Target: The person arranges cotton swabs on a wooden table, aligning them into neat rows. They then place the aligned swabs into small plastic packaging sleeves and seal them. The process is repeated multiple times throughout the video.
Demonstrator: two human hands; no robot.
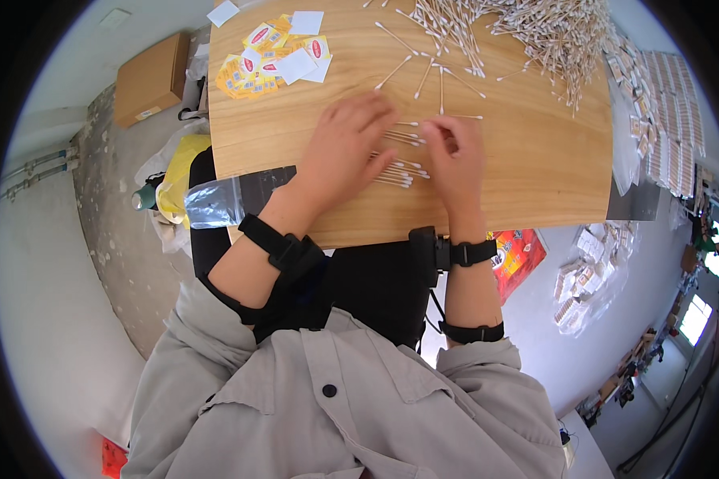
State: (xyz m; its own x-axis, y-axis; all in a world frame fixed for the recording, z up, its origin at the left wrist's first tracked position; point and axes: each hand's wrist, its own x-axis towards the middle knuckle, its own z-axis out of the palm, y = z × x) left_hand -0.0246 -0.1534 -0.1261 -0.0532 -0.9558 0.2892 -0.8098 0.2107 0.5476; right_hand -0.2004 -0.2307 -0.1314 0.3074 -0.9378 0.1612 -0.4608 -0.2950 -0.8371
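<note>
Cotton swabs (395,180) lie on the table (539,172) between the left hand (350,142), fingers extended, and right hand (457,160), fingers curled; I cannot tell either's grip. Near right, a clear bag (571,325) holds small packs (589,277).

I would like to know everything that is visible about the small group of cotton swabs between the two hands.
The cotton swabs are slim, pale sticks that look like wood, with white, soft-looking tips. They lie loosely side by side on the wooden table, running roughly left to right, their visible tips uneven at the right. The left hand hides their left ends; the right hand is close to the tips. Whether either hand grips any is unclear.
</note>
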